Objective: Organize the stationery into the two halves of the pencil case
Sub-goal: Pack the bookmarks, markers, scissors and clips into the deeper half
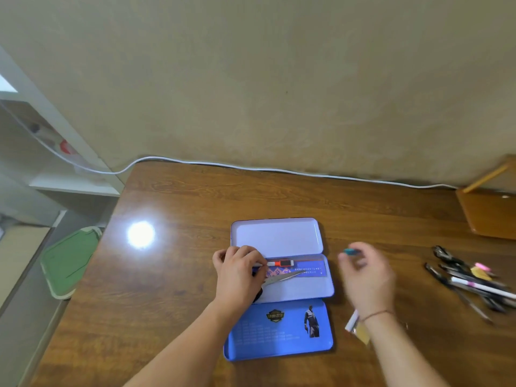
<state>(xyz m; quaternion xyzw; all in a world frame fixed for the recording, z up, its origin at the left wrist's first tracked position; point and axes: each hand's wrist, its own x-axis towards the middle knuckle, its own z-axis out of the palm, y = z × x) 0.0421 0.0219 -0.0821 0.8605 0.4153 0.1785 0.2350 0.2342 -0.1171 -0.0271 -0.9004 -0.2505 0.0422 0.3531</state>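
1. Pencil case lies open at centre frame on the counter; upper tray shows nothing in it, middle tray holds items, a blue printed panel lies flat nearest the person.
2. Left hand sits on the middle tray's left end, fingers curled round the pale end of a red-and-white marker. Marker's long axis runs left-right, along the tray's far edge.
3. Just below it a blue ruler, same axis; scissors lie slanted across, tips pointing to the right.
4. Right hand is in the air just right of the case, blurred, pinching a small teal item, prob. an eraser, at the fingertips. Case lies to its left, v. near; upper tray is up-left of the fingertips.
5. Loose pens are piled at right of frame, well apart from the case, long axes slanting down-right. Right hand is much nearer them than the left.
6. My guess: teal item goes in next, short leftward move only.
7. White cable runs along the counter's back edge.
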